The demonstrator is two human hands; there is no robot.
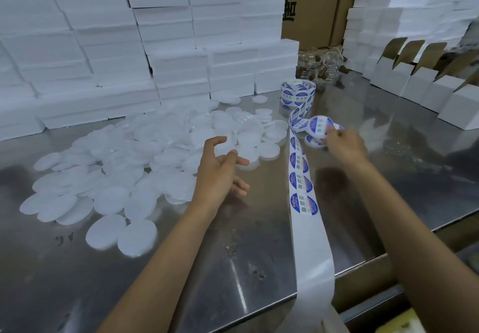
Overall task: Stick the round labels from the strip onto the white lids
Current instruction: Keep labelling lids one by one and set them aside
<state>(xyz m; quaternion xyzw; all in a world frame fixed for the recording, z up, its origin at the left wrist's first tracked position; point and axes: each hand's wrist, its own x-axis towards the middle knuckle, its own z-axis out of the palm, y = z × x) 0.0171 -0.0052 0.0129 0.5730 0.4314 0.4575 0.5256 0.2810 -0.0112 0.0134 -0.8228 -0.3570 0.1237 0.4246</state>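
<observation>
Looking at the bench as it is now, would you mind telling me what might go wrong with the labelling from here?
1. The label strip trails off the table's front edge; its hanging, spent end might drag the rest down.
2. The right hand holds a labelled lid over other finished ones, so dropping it could scatter them.
3. The left hand hovers open beside the loose pile of white lids, which may slide when one is pulled.
</observation>
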